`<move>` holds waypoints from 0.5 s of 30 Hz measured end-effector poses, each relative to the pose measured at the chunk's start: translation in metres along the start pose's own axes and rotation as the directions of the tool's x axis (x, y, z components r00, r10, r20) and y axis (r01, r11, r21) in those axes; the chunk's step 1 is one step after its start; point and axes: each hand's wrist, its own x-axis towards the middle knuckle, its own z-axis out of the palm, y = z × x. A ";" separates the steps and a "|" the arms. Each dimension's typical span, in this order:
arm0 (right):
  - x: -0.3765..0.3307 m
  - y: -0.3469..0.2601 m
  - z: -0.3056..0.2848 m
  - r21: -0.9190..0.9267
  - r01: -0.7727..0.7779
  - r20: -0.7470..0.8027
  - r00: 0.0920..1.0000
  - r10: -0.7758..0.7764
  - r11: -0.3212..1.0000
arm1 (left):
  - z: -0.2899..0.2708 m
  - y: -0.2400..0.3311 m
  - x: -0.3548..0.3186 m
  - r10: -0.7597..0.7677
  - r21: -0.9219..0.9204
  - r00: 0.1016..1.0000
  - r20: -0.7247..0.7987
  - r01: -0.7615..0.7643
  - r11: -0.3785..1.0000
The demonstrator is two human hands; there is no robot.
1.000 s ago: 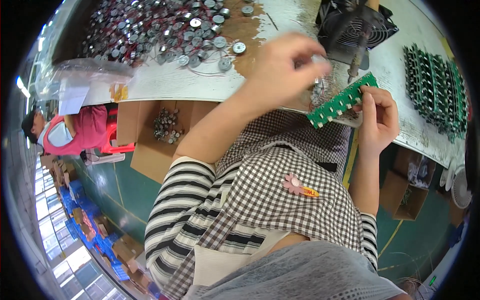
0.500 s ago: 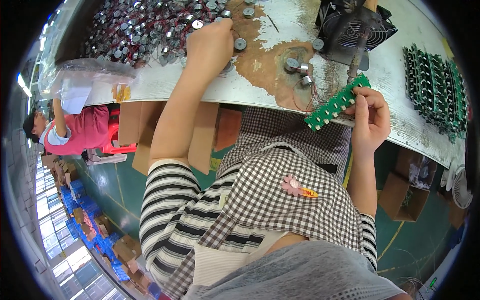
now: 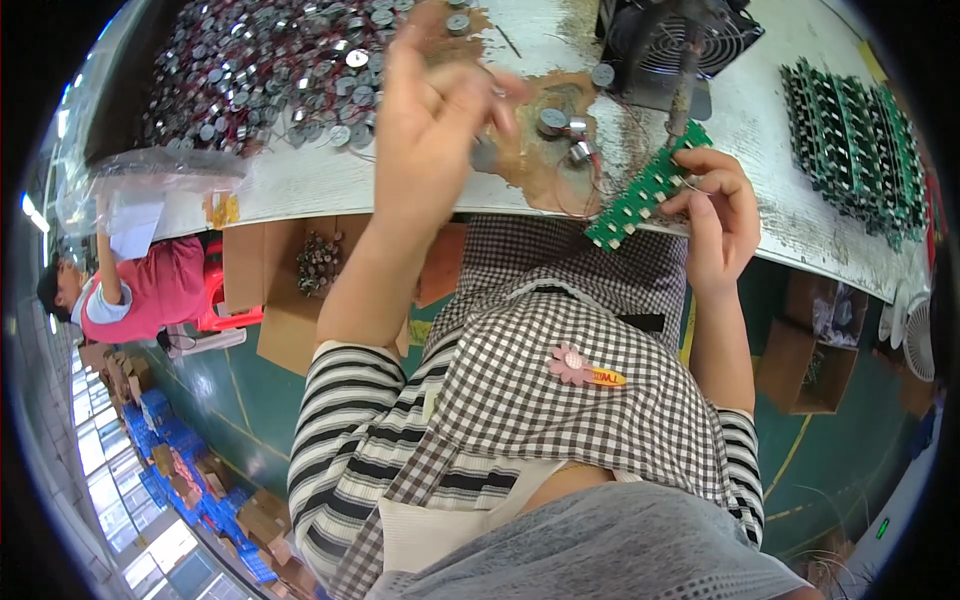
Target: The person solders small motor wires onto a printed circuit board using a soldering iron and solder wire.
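Back from the heap comes the left hand (image 3: 430, 120), which half a second ago was stretched flat over the pile of small round metal parts (image 3: 270, 60); now it is lifted toward the body, fingers pinched together on what looks like one of those little cylinders, its thin wires trailing, though the pinch itself is blurred; the right hand (image 3: 720, 215) has hardly shifted, gripping the green circuit board (image 3: 645, 195) by its near edge, tilted up off the table (image 3: 320, 180) so its face is turned toward the incoming part; that angle looks chosen to keep the board's holes in reach of the other hand; between the two hands, on a worn brown patch of the table, lie a few loose cylinders (image 3: 565, 135) with red leads; just behind the board a dark fan housing (image 3: 680, 50) stands, and a thin upright tool in front of it crowds the board's far end; well off to the right a stack of finished green boards (image 3: 860, 140) waits; under the table, cardboard boxes (image 3: 290, 290); far left, another person in a pink top (image 3: 150, 290).
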 end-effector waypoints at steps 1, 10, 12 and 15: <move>0.000 0.001 0.001 0.015 -0.014 0.002 1.000 0.014 1.000 | 0.009 -0.001 -0.010 -0.177 -0.152 0.982 0.073 0.186 0.971; 0.007 -0.004 0.009 -0.325 0.204 0.037 0.978 -0.203 0.924 | 0.051 -0.024 -0.020 -0.426 -0.152 0.865 0.264 0.473 0.868; 0.005 -0.004 0.009 -0.278 0.194 0.019 0.980 -0.197 0.941 | 0.058 -0.025 -0.019 -0.426 -0.105 0.860 0.281 0.469 0.877; 0.004 -0.003 0.006 -0.215 0.182 0.009 0.983 -0.184 0.960 | 0.064 -0.028 -0.021 -0.384 0.039 0.901 0.201 0.385 0.922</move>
